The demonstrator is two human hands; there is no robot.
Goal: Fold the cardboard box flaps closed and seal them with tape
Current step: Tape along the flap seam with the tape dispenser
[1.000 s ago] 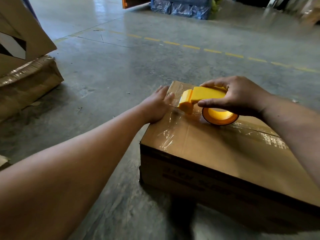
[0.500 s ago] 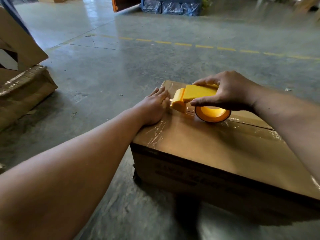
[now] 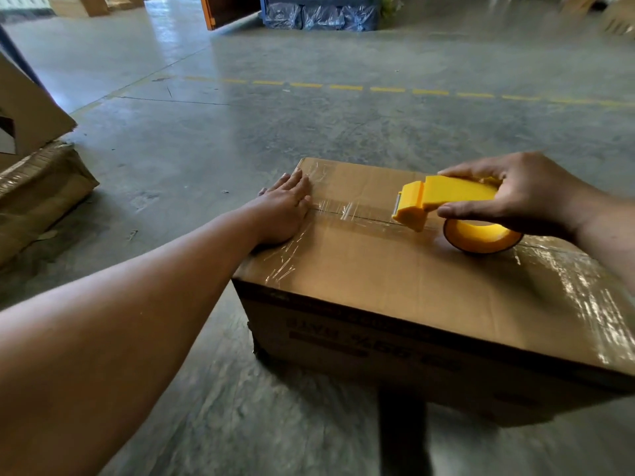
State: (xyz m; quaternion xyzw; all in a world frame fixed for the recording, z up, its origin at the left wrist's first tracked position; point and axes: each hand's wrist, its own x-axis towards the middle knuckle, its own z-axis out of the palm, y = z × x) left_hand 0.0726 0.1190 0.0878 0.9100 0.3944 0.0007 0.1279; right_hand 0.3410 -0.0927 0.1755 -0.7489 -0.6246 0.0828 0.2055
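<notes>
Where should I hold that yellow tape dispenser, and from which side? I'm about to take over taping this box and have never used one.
Grip the yellow tape dispenser by its long flat handle, from above and behind, as the right hand does: thumb on the near side, fingers over the far side. That probably leaves the cutter end and the roll beneath free to run along the cardboard box seam.

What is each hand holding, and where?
The right hand grips the yellow tape dispenser by its handle. The left hand holds nothing; it presses flat on the cardboard box.
</notes>
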